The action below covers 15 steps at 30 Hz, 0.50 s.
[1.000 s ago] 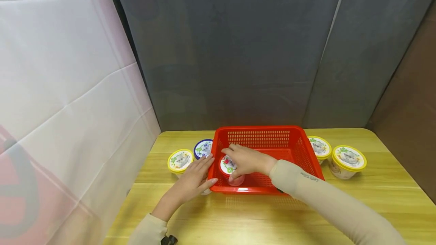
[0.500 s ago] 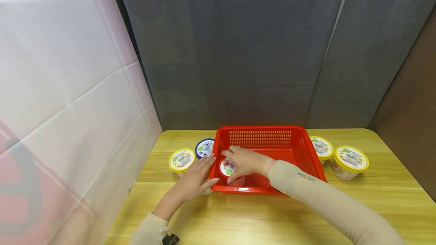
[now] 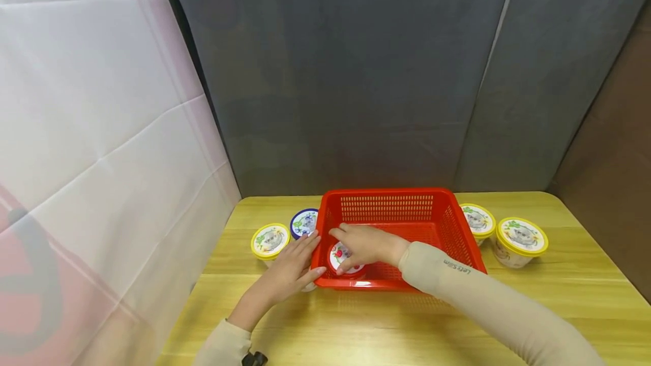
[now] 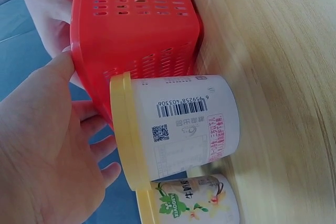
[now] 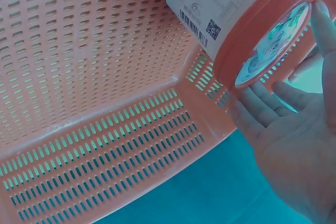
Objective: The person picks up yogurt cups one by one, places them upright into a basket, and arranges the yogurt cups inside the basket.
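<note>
A red plastic basket point(image 3: 386, 191) stands on the wooden table. My right hand point(image 3: 368, 246) reaches into its near left corner and grips the lid of a red-lidded ice cream tub point(image 3: 338, 253), which stands on the basket floor. In the right wrist view, thumb and fingers point(image 5: 257, 106) lie at opposite edges of the lid. My left hand point(image 3: 291, 267) touches the basket's left side from outside, fingers mostly straight, thumb at the near corner. Close to it, in the left wrist view, stands a yellow-lidded ice cream tub point(image 4: 184, 124).
Left of the basket are a yellow-lidded tub point(image 3: 270, 240) and a blue-lidded tub point(image 3: 303, 222). To its right stand two more yellow-lidded tubs, one near the wall point(image 3: 477, 219), one farther right point(image 3: 521, 236). A grey wall point(image 3: 330, 83) rises behind the table.
The red-lidded tub has tipped from a tilt to upright inside the basket, and my right hand has sunk slightly with it. My left hand and the basket have hardly moved.
</note>
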Each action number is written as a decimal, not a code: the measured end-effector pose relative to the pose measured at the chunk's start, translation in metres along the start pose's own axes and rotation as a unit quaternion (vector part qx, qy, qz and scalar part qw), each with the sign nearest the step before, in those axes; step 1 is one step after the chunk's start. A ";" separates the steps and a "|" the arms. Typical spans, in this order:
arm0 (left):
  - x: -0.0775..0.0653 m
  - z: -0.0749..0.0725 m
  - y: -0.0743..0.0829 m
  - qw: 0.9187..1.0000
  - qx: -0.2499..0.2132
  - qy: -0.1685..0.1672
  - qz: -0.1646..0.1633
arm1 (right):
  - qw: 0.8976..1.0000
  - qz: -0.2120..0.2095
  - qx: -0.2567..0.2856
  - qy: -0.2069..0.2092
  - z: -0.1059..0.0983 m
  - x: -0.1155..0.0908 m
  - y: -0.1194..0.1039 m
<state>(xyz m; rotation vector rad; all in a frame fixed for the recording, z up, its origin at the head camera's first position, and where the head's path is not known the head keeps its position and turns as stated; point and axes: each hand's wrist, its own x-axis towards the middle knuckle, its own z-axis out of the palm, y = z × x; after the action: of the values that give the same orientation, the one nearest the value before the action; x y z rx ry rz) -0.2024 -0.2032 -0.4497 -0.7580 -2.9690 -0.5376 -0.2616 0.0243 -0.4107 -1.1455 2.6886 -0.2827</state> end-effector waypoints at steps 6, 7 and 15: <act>-0.001 0.002 0.000 1.000 -0.012 -0.004 -0.008 | 1.000 -0.014 0.003 0.003 0.002 0.000 -0.002; -0.001 0.002 0.000 1.000 -0.015 -0.004 -0.009 | 1.000 -0.013 0.003 0.004 0.003 0.001 -0.002; 0.000 -0.001 0.001 1.000 -0.012 -0.008 -0.007 | 1.000 -0.002 0.001 -0.003 0.001 0.000 -0.001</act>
<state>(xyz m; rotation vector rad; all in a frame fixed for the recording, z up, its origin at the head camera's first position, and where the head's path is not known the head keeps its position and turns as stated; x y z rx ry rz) -0.2017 -0.2025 -0.4485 -0.7482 -2.9894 -0.5728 -0.2604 0.0237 -0.4110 -1.1496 2.6807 -0.2817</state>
